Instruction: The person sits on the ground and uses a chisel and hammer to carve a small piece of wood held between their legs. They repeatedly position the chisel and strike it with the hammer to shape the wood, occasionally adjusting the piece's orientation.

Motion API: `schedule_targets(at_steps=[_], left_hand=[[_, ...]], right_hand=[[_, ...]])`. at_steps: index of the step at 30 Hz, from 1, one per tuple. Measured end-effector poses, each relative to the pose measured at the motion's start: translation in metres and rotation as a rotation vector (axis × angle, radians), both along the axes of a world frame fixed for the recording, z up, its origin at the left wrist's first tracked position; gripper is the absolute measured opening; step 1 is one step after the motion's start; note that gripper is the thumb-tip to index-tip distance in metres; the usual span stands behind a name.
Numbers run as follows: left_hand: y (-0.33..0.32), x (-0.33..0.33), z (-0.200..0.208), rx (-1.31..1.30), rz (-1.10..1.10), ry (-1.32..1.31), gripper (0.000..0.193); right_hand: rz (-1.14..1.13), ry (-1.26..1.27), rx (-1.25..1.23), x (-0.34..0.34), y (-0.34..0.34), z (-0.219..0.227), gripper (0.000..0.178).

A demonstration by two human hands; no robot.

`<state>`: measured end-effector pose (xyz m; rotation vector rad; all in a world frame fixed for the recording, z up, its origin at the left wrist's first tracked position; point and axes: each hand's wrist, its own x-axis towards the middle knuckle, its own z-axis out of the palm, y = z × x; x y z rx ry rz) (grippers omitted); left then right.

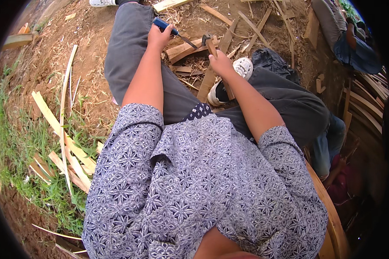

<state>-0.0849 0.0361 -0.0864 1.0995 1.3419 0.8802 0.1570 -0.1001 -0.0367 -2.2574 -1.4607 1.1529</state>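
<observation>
My left hand (pixel 160 38) is closed around a chisel with a blue handle (pixel 163 25). The chisel's dark shaft (pixel 188 42) slants down to the right, its tip at a curved piece of wood (pixel 181 52) on the ground between my legs. Whether the tip touches the wood, I cannot tell. In my right hand (pixel 221 64) is a hammer with a wooden handle (pixel 211 46) and a dark metal head (pixel 206 39), held just right of the chisel's tip. My fingers hide part of both handles.
Wooden strips (pixel 257 30) and shavings litter the dirt ahead. A plank (pixel 208 81) lies near my white shoe (pixel 243 67), with black plastic (pixel 272 60) beside it. Pale split strips (pixel 71 151) lie on grass at left. Other people (pixel 356 47) sit at right near stacked strips (pixel 369 97).
</observation>
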Motion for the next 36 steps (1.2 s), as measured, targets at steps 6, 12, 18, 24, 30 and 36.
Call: schedule_targets(at_steps=[6, 12, 18, 24, 30, 36], left_hand=[[-0.004, 0.01, 0.019, 0.027, 0.046, 0.048, 0.032], [-0.025, 0.032, 0.06, 0.257, -0.121, 0.006, 0.031], [-0.03, 0.037, 0.075, 0.301, -0.156, -0.002, 0.025], [-0.046, 0.027, 0.105, 0.32, -0.261, 0.151, 0.026], [-0.073, 0.018, 0.131, 0.248, -0.305, 0.348, 0.024], [-0.068, 0.018, 0.111, 0.292, -0.283, 0.385, 0.023]], right_hand=[[-0.008, 0.02, 0.037, 0.002, -0.005, -0.014, 0.036], [-0.087, -0.04, 0.05, -0.008, -0.008, -0.013, 0.036], [-0.199, -0.077, 0.045, 0.004, -0.003, -0.017, 0.04], [-0.293, -0.035, 0.05, 0.025, -0.005, -0.024, 0.04], [-0.274, -0.01, 0.18, 0.006, -0.003, -0.01, 0.04], [-0.089, 0.127, 0.115, -0.007, -0.006, -0.005, 0.042]])
